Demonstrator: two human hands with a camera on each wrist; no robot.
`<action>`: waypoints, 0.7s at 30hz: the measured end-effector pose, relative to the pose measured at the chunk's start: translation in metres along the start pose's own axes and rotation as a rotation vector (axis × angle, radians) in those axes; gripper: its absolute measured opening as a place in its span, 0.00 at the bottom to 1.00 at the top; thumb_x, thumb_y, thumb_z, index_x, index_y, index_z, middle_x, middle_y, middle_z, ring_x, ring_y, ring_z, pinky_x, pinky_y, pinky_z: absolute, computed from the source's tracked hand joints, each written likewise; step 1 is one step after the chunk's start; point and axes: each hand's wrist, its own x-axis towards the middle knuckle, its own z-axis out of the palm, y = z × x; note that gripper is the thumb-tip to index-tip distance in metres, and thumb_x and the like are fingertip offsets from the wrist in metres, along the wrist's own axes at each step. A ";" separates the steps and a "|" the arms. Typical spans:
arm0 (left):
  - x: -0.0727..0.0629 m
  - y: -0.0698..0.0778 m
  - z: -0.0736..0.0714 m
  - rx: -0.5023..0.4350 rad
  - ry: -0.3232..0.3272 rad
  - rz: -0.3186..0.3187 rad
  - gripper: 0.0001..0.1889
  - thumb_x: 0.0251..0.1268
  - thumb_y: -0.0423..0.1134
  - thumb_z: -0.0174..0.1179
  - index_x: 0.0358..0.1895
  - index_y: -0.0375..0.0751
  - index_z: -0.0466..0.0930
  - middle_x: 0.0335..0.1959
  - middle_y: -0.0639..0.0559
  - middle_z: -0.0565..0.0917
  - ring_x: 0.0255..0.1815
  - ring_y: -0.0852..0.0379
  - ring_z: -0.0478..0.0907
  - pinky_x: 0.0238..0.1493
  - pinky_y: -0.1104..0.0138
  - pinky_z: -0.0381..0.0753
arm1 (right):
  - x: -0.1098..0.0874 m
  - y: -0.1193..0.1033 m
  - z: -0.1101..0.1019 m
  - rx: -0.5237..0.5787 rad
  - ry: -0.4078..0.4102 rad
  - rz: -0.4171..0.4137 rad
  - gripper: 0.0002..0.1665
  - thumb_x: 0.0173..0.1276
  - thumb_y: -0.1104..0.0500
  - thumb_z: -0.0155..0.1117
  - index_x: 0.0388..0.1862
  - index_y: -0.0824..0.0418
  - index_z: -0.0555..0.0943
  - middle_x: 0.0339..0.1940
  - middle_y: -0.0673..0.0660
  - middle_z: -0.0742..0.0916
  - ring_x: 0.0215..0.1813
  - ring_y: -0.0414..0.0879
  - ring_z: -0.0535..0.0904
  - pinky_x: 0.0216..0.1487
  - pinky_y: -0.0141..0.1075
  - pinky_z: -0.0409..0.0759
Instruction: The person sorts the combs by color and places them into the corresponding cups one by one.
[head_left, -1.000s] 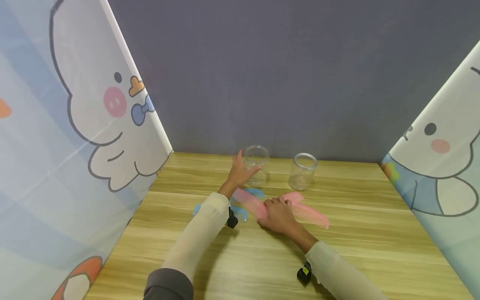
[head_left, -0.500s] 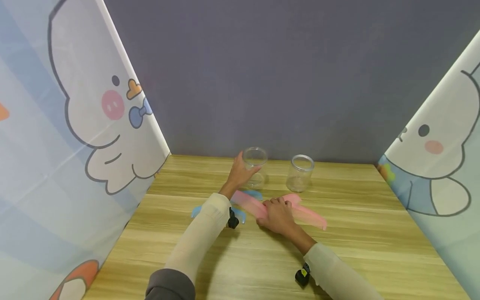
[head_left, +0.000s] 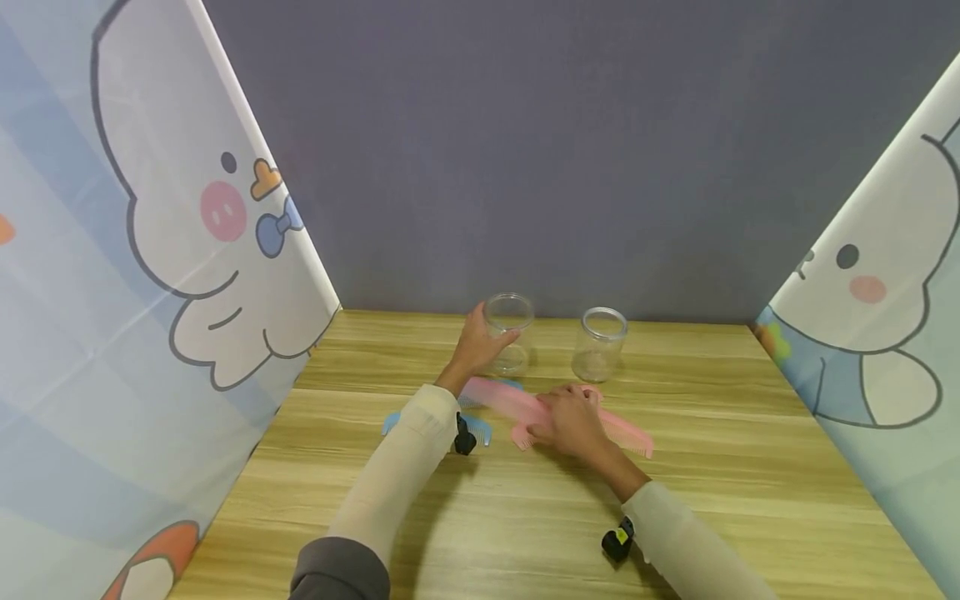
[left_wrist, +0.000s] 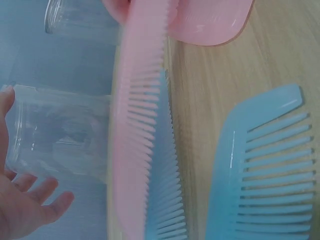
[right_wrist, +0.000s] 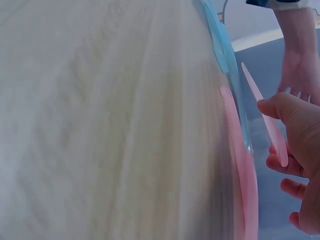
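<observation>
In the head view my left hand (head_left: 477, 343) is around the left clear jar (head_left: 512, 325), thumb at its near side and fingers at its far left. The jar stands upright; its mouth shows no lid. My right hand (head_left: 572, 419) pinches a pink comb (head_left: 504, 400) by its right end, between thumb and fingers. That comb is raised off the table, as the right wrist view shows with the comb (right_wrist: 265, 117) apart from the ones below. Under it lie another pink comb (head_left: 626, 435) and a blue comb (left_wrist: 167, 200). A second blue comb (left_wrist: 227, 170) lies nearer me, partly behind my left forearm.
A second clear jar (head_left: 600, 346) stands upright to the right of the first. The wood-grain table (head_left: 510, 533) ends at a grey back wall (head_left: 540, 167). Cartoon-printed sheets (head_left: 225, 333) border the left and right sides.
My right hand has lifted the pink comb off the pile and turned it slightly, uncovering the end of a pink comb beneath. My left hand has closed in on the left jar.
</observation>
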 end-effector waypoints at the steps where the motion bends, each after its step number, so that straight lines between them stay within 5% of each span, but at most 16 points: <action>1: 0.000 0.000 0.000 -0.002 0.000 0.001 0.52 0.64 0.58 0.68 0.81 0.34 0.50 0.79 0.35 0.60 0.79 0.37 0.59 0.77 0.45 0.64 | -0.001 0.003 -0.001 0.010 0.003 -0.005 0.34 0.56 0.35 0.73 0.55 0.55 0.88 0.55 0.55 0.90 0.60 0.58 0.78 0.50 0.58 0.69; 16: -0.004 -0.001 -0.002 -0.023 -0.022 -0.016 0.53 0.65 0.60 0.67 0.82 0.38 0.47 0.80 0.37 0.58 0.79 0.38 0.60 0.76 0.45 0.66 | -0.006 0.041 -0.018 0.057 0.077 -0.103 0.33 0.53 0.39 0.76 0.52 0.59 0.88 0.52 0.58 0.90 0.56 0.59 0.79 0.44 0.55 0.72; 21: -0.004 -0.001 -0.003 -0.032 -0.030 -0.001 0.52 0.65 0.60 0.67 0.81 0.38 0.47 0.80 0.38 0.58 0.79 0.38 0.61 0.75 0.45 0.66 | -0.004 0.054 -0.021 0.087 0.117 -0.136 0.33 0.52 0.42 0.77 0.53 0.61 0.88 0.50 0.62 0.90 0.56 0.61 0.83 0.52 0.59 0.79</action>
